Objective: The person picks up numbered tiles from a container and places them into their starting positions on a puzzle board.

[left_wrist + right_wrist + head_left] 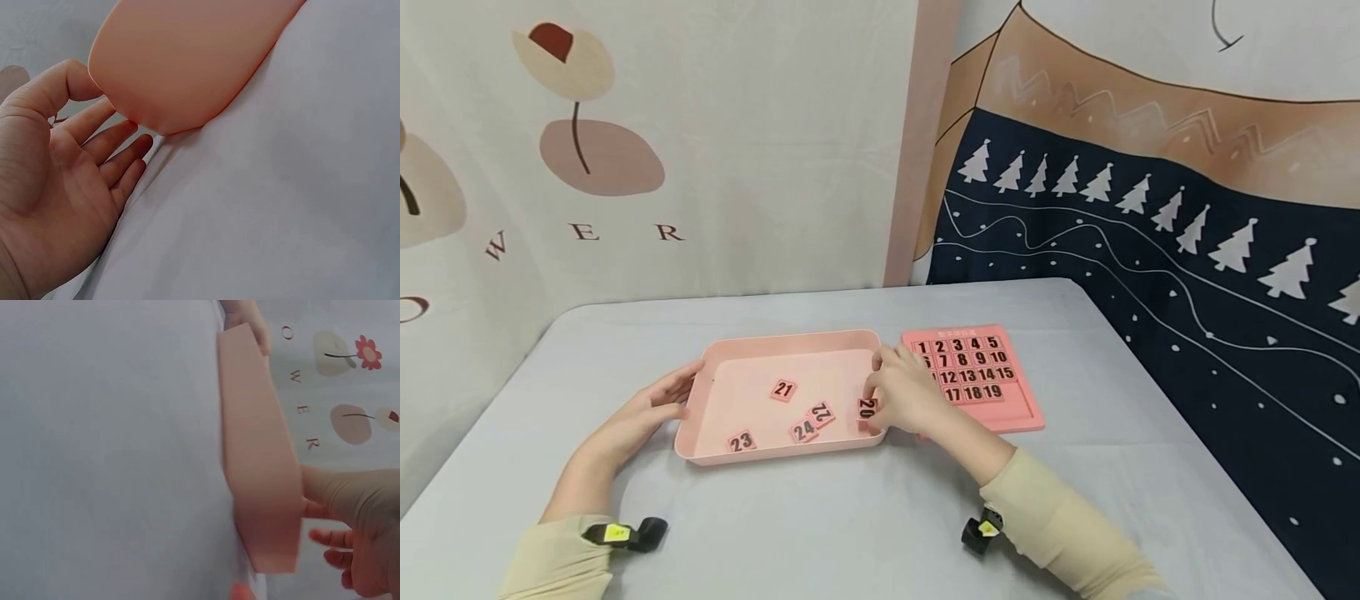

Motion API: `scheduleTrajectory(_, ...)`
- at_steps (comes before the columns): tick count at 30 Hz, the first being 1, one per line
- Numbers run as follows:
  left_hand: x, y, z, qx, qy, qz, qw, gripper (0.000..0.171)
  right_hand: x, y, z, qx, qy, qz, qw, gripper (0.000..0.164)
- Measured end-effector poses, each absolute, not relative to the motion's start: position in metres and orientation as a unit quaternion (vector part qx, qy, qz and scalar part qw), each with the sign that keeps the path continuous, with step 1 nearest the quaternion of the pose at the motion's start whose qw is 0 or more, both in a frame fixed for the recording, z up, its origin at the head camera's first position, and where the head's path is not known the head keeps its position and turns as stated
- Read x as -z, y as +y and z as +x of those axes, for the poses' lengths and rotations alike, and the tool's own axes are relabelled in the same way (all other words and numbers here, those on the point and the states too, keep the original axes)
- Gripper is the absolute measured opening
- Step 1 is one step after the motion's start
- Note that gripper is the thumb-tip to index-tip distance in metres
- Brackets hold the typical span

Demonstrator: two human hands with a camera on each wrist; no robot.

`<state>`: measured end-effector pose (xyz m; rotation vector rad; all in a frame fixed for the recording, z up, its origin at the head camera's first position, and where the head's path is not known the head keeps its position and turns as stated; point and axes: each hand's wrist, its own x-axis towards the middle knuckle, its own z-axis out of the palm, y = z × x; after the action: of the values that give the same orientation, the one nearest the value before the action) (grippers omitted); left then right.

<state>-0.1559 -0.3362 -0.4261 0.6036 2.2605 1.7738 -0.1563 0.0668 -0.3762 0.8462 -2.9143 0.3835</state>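
Observation:
A shallow pink tray [760, 342] lies on the cloth. My left hand [636, 421] touches its left end from outside, fingers fairly straight; in the left wrist view the thumb of that hand [56, 169] meets the tray wall [181, 69]. Inside the tray's right end, my right hand [906, 392] pinches the number tile 20 [867, 408] between thumb and index finger. The tray wall [259, 437] hides that tile in the right wrist view. Loose tiles 21 [783, 390], 22 [822, 414], 23 [741, 442] and 24 [803, 430] lie in the tray; 22 and 24 touch.
Right of the tray lies a pink number board [1022, 408] holding rows of tiles up to 19; my right hand covers part of its left side. A pale cloth [820, 533] covers the table. Printed curtains [775, 167] hang behind and at the right.

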Motion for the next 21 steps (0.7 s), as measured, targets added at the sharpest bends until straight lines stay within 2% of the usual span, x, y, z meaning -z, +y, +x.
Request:
scheduleTrajectory(13,0.427,-0.341,-0.157,-0.599,0.766,0.212,0.103,0.066,0.356,0.122,-0.158,-0.163,-0.903,0.376,0.128,0.03)
scheduleTrajectory(21,0.428,-0.338,-0.158,-0.595,0.77,0.203,0.109,0.067,0.357,0.164,-0.162,-0.119,-0.903,0.393,0.129,0.033)
